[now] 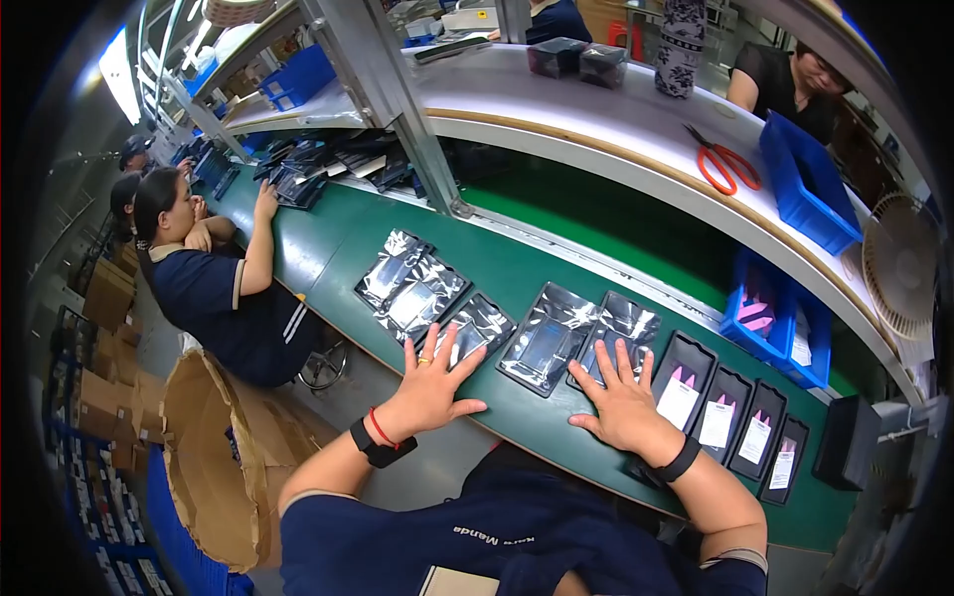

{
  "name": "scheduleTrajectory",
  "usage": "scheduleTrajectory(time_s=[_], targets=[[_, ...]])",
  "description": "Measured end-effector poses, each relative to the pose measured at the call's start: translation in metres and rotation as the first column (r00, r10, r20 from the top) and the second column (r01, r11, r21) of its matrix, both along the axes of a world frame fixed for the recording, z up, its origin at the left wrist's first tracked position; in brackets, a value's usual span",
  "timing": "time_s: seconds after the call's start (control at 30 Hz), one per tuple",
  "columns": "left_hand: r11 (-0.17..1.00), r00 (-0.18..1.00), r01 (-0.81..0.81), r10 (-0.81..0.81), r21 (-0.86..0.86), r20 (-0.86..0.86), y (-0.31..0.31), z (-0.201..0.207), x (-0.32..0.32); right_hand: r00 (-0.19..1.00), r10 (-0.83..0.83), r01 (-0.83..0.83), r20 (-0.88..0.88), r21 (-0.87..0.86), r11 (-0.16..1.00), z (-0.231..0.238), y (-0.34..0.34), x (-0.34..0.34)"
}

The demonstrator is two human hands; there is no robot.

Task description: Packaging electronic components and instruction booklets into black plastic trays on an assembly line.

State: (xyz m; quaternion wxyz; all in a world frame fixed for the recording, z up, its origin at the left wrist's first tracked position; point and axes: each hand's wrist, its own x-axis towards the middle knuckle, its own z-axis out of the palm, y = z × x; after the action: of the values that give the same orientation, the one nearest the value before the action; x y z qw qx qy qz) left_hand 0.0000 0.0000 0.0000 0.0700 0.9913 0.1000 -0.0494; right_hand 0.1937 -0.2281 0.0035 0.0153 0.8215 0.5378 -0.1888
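My left hand (430, 385) lies spread, fingertips on a black tray in clear film (479, 326). With fingers fanned out, my right hand (624, 399) rests at the near end of another film-covered black tray (628, 323). Between them sits a larger wrapped tray (548, 338). Two more wrapped trays (425, 296) overlap to the left of my left hand. Right of my right hand stands a row of several unwrapped black trays (728, 412), each with a white card (717, 422) and pink pointed pieces (684, 374).
A green worktable (338, 298) runs beneath a white shelf (596, 129) holding orange-handled scissors (723, 164) and a blue bin (807, 184). Blue bins (780, 323) with pink pieces sit behind the trays. Left are a co-worker (214, 268) and a large cardboard box (214, 447). Stacked black trays (848, 444) stand right.
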Motion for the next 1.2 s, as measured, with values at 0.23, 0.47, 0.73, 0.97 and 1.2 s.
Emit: scheduleTrajectory(time_s=[0.23, 0.47, 0.73, 0.97, 1.2], targets=[[0.971, 0.956, -0.225, 0.203, 0.082, 0.212, 0.067, -0.034, -0.003, 0.989, 0.146, -0.146, 0.017, 0.252, 0.957, -0.035, 0.075, -0.003], [0.905, 0.895, -0.424, 0.423, -0.023, 0.143, 0.14, -0.058, -0.043, 0.94, 0.302, -0.225, -0.161, 0.373, 0.9, -0.033, 0.151, -0.038], [0.913, 0.899, -0.403, 0.38, 0.067, 0.219, 0.162, -0.058, -0.032, 0.99, -0.125, 0.059, 0.064, 0.62, 0.782, 0.011, 0.014, 0.037], [0.825, 0.843, 0.515, -0.44, -0.231, 0.308, -0.052, 0.026, 0.093, 0.005, -0.98, 0.969, 0.198, 0.241, 0.053, -0.001, -0.281, 0.082], [0.685, 0.734, 0.679, -0.64, -0.264, 0.228, -0.17, -0.024, 0.181, 0.172, -0.985, 0.947, 0.021, 0.273, 0.172, -0.023, -0.272, 0.09]])
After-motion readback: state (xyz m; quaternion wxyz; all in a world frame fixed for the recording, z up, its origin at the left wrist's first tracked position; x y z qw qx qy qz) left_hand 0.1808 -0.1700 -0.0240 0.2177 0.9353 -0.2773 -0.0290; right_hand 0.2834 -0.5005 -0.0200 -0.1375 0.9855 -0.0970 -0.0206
